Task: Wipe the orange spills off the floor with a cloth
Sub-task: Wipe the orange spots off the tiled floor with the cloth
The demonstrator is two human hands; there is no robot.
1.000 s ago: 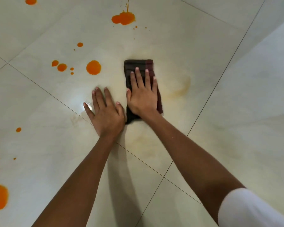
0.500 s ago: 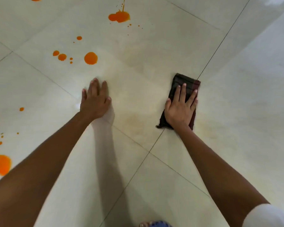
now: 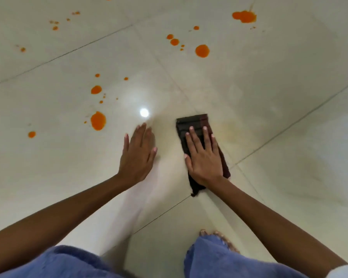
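My right hand (image 3: 204,157) lies flat on the dark brown folded cloth (image 3: 193,122), fingers straight and slightly spread, gripping nothing. Palm pressure, I judge, holds the whole fold against the glossy cream tiled floor (image 3: 269,93). The cloth's near end reaches a tile joint, and a faint yellowish smear (image 3: 232,131) lies just beside its right edge. My left hand (image 3: 138,155) is open and flat on bare tile, holding nothing. It probably serves as a brace while I crouch. The bright orange spills (image 3: 98,120) are not yet wiped. The largest nearby lies left of my left hand, and a round orange puddle (image 3: 202,50) lies well ahead of the cloth.
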